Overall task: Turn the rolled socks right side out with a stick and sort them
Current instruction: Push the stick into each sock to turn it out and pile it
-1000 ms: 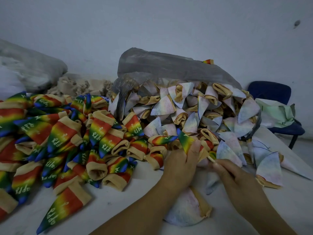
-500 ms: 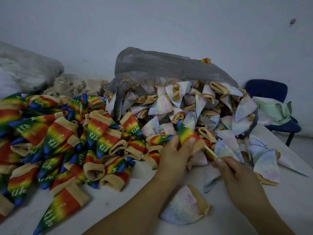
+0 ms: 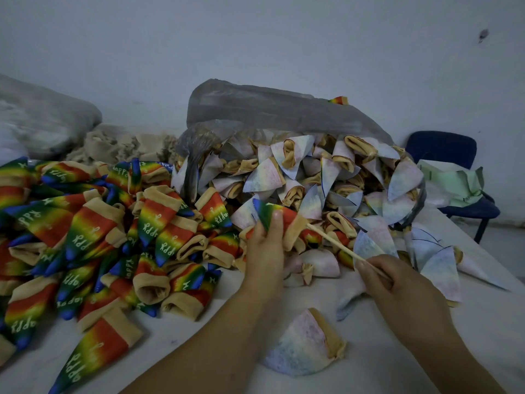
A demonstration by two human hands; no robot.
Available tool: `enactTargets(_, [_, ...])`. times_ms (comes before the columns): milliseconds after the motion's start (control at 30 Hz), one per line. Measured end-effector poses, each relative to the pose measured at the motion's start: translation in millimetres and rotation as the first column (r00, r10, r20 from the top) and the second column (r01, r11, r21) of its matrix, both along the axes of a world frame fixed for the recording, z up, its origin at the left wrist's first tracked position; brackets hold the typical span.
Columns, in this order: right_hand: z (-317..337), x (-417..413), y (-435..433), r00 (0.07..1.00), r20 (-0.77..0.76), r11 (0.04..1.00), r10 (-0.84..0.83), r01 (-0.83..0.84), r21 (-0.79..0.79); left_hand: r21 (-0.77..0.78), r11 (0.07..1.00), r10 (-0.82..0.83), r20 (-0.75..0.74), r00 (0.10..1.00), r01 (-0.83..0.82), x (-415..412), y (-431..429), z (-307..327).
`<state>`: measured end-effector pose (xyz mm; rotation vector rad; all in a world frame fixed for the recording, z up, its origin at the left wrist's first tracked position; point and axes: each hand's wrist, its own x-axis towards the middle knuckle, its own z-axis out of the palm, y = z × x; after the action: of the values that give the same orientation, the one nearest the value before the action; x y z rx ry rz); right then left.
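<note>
My left hand (image 3: 265, 245) grips a rainbow sock (image 3: 279, 216) with a tan cuff, lifted above the table. A thin wooden stick (image 3: 332, 242) runs from the sock's cuff down to my right hand (image 3: 397, 282), which pinches its lower end. A heap of bright rainbow socks (image 3: 93, 231) covers the left of the table. A heap of pale inside-out socks (image 3: 326, 180) spills from a grey plastic bag (image 3: 270, 109) behind my hands. One pale sock (image 3: 304, 342) lies alone near the front.
The white table (image 3: 426, 359) reaches its right edge by a blue chair (image 3: 454, 177) holding pale green cloth. A grey sack (image 3: 42, 118) and a beige fabric pile (image 3: 119, 143) sit at the back left against the wall.
My left hand has lifted the rainbow sock up and left. My right hand has drawn the stick out of the cuff, so more of it shows.
</note>
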<state>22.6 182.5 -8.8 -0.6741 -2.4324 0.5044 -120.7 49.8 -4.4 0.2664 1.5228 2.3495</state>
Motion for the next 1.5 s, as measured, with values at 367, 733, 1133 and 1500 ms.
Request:
enactTargets(367, [11.3, 0.4, -3.2, 0.973, -0.229, 0.853, -0.026, -0.098, -0.513, 0.054, 0.882, -0.463, -0.078, 0.883, 0.467, 22.5, 7.1, 1.8])
enactTargets(733, [7.1, -4.3, -21.4, 0.918, -0.382, 0.774, 0.105, -0.317, -0.549, -0.306, 0.886, -0.447, -0.371, 0.814, 0.348, 34.0, 3.8, -8.1])
enactTargets(1133, [0.3, -13.5, -18.9, 0.929, -0.37, 0.847, -0.008, -0.19, -0.496, -0.105, 0.866, -0.499, -0.207, 0.841, 0.488, 32.2, 1.6, -20.0])
enactTargets(1500, [1.1, -10.8, -16.7, 0.914, -0.404, 0.695, 0.044, -0.319, -0.645, -0.264, 0.861, -0.501, -0.287, 0.816, 0.436, 32.3, -1.7, -16.6])
